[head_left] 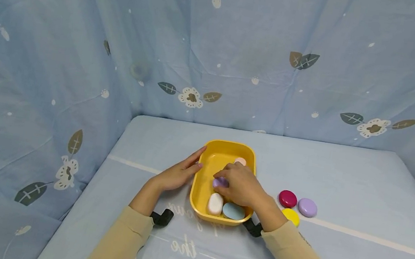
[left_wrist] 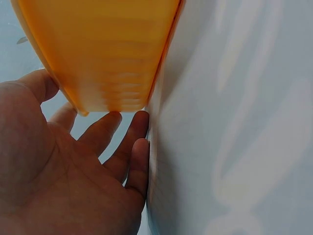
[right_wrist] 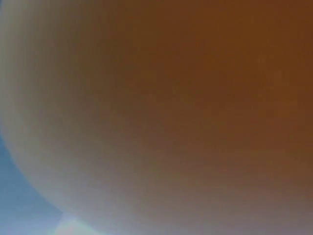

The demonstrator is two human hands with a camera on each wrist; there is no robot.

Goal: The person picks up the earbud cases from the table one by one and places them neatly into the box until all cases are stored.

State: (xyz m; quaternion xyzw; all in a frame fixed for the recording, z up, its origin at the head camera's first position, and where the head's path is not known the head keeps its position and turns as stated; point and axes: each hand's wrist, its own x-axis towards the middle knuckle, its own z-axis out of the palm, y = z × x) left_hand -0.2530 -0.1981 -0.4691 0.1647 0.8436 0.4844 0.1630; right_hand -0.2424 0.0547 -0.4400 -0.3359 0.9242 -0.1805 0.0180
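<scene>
While the left side of a yellow tray [head_left: 212,159] is touched by the left hand [head_left: 176,177], a purple piece [head_left: 219,182] is held inside that tray by the right hand [head_left: 241,184], pinched between thumb and fingers. By the left hand nothing is clasped: its fingers are extended, and the outer wall is met by its fingertips, as is shown in the left wrist view. The purple piece is located near the middle of the tray, over its floor (whether it is lifted or resting cannot be told). Beyond the right hand, a pale pink piece [head_left: 241,161] is partly covered by it. At the near end, a white piece [head_left: 215,204] and a blue-grey piece [head_left: 233,211] are set side by side.

To the right of the tray, a red disc [head_left: 287,199], a lavender disc [head_left: 307,207] and a yellow disc [head_left: 292,215] are grouped on the pale blue cloth [head_left: 348,182], the yellow one being partly hidden by the right forearm. Both forearms are covered by beige sleeves [head_left: 126,236]. The right wrist view is filled mostly by a blurred, orange-brown surface.
</scene>
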